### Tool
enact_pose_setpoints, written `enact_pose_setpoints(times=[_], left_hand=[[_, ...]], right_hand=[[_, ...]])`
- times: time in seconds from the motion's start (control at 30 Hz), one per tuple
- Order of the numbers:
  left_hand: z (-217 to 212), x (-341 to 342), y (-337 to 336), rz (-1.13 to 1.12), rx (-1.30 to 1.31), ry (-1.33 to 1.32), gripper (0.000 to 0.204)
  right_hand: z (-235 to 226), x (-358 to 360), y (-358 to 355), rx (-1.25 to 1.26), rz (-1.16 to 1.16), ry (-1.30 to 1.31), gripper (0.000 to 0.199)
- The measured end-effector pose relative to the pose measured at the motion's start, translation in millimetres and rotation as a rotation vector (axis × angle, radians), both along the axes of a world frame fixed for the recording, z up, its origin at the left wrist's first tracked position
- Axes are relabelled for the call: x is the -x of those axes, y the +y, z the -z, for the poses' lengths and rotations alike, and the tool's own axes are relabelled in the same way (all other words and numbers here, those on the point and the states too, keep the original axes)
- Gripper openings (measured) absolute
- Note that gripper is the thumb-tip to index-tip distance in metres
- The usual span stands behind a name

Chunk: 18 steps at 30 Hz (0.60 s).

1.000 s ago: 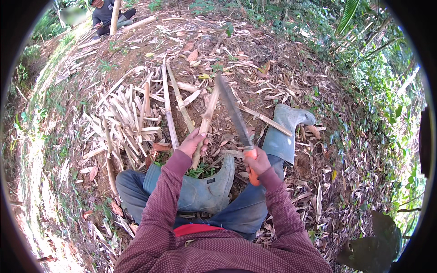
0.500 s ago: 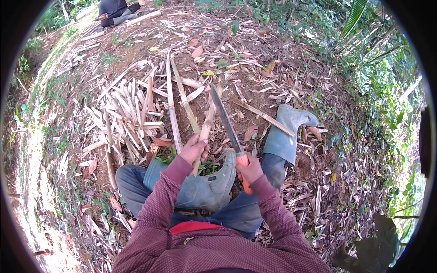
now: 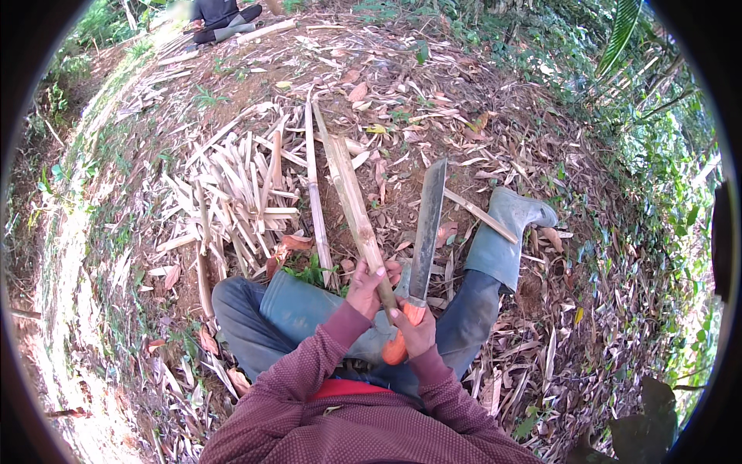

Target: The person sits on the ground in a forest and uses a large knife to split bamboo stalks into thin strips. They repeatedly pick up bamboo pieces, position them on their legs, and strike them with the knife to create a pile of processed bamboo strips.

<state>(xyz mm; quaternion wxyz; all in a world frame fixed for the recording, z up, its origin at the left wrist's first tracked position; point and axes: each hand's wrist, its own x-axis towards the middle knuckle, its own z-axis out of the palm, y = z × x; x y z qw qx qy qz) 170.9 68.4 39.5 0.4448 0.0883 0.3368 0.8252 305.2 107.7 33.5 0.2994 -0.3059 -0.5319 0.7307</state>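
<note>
Machete (image 3: pixel 427 236) swung rightward in right hand (image 3: pixel 418 331) (boot (image 3: pixel 493 254) encasing trouser leg (image 3: pixel 477 308)).

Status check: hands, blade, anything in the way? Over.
Left grip holding wooden strip. Right grip holding machete by orange handle, pointing away. Rubber boot beneath both grips.

The blade (image 3: pixel 427 232) is dull, stained metal, the stick (image 3: pixel 362 228) matt wood.
</note>
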Motion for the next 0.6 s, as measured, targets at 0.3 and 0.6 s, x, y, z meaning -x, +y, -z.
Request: enact_pose_setpoints(times=[0.3,0.6], left_hand=[[-33.2,62.4,-10.4,-0.029,0.242,0.181,0.053],[-100.5,115.5,26.5,-0.06,0.147,0.72,0.03]], right_hand=[[1.0,-14.4,20.7,-0.124,-0.001,-0.271,0.041],[-21.8,15.0,81.9,-0.581,0.005,-0.593,0.051]])
